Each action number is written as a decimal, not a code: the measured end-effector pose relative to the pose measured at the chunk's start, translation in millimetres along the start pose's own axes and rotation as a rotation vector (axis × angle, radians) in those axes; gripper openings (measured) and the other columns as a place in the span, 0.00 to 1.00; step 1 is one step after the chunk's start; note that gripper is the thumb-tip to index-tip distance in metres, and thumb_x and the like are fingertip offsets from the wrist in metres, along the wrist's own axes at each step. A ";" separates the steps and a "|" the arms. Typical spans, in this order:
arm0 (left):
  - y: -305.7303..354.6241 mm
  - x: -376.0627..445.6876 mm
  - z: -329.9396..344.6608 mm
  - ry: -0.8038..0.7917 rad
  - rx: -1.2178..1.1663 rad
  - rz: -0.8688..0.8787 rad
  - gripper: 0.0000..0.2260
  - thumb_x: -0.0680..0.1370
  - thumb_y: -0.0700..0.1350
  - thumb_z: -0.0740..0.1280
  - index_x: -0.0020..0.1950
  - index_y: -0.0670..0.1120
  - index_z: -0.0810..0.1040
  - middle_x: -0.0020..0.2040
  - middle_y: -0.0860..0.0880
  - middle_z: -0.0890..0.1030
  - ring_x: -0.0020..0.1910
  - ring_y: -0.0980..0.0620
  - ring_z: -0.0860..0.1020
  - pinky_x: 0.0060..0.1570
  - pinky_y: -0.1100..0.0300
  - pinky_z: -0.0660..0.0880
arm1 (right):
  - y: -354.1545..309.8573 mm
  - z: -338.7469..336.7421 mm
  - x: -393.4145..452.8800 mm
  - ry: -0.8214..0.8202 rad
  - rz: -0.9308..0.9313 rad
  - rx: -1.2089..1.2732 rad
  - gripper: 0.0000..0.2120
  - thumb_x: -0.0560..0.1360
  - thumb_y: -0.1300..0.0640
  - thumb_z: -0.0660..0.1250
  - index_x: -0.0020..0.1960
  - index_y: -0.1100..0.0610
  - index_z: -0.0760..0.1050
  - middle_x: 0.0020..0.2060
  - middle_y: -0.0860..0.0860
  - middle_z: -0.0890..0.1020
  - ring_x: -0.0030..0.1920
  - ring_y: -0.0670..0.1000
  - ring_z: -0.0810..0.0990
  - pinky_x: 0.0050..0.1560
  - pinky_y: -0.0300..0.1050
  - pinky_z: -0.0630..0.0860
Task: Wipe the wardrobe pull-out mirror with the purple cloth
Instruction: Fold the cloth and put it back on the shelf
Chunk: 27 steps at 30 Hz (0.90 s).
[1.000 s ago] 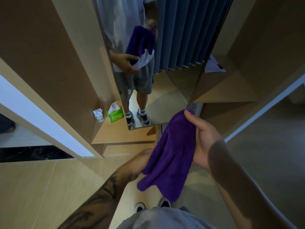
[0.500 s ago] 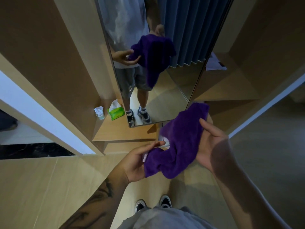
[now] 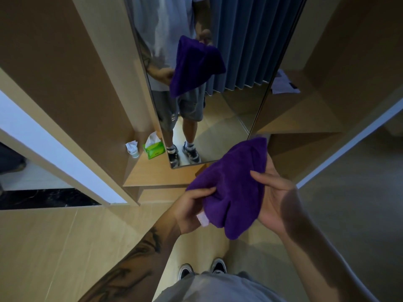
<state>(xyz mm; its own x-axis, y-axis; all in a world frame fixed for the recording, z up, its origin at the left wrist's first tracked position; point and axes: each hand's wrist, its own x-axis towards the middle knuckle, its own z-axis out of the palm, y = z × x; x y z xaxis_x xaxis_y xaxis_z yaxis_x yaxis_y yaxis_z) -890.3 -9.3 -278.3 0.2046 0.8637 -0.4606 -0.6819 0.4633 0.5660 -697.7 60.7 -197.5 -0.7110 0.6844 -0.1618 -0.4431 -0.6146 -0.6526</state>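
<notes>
Wardrobe (image 3: 65,68): wooden panels are flanking the mirror on both sides.
Mirror (image 3: 231,118): pulled out, standing upright, reflecting a person and blue curtains.
Purple cloth (image 3: 235,186): bunched, hanging between both hands in front of the mirror's lower edge, not touching the glass; a white tag is showing at its lower left.
Right hand (image 3: 274,192): grip is curling round the cloth's right side.
Left hand (image 3: 192,203): grip is pinching the cloth's left edge.
Shelf (image 3: 157,175): carrying a green tissue pack (image 3: 153,150) and a small cup (image 3: 133,149) stuffed with tissue.
</notes>
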 end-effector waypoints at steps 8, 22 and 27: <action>26.5 -12.4 -16.2 0.276 0.131 0.309 0.08 0.75 0.42 0.77 0.53 0.44 0.85 0.51 0.41 0.86 0.48 0.45 0.84 0.44 0.55 0.82 | -6.2 -42.5 2.7 0.496 0.009 -0.484 0.41 0.77 0.69 0.70 0.79 0.36 0.63 0.71 0.54 0.77 0.66 0.61 0.79 0.63 0.70 0.78; 56.9 -30.4 -8.3 0.516 0.380 0.523 0.16 0.74 0.42 0.78 0.57 0.48 0.75 0.43 0.48 0.88 0.42 0.50 0.86 0.42 0.54 0.82 | 13.6 -76.9 -2.7 0.800 -0.124 -0.693 0.09 0.80 0.60 0.71 0.53 0.46 0.82 0.53 0.54 0.86 0.51 0.56 0.86 0.42 0.50 0.82; 69.2 -35.4 -10.3 0.590 0.508 0.564 0.18 0.71 0.46 0.80 0.59 0.53 0.79 0.49 0.34 0.84 0.49 0.36 0.83 0.48 0.40 0.80 | 6.4 -73.5 -4.2 0.765 -0.121 -0.426 0.08 0.78 0.66 0.72 0.56 0.58 0.83 0.52 0.59 0.86 0.51 0.59 0.87 0.43 0.52 0.83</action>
<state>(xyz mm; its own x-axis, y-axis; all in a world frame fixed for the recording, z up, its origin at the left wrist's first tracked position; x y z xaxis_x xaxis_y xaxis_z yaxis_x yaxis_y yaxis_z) -951.9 -9.9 -229.9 -0.5417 0.8109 -0.2212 -0.1576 0.1605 0.9744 -657.5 82.8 -255.4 -0.0445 0.9040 -0.4253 -0.1416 -0.4271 -0.8930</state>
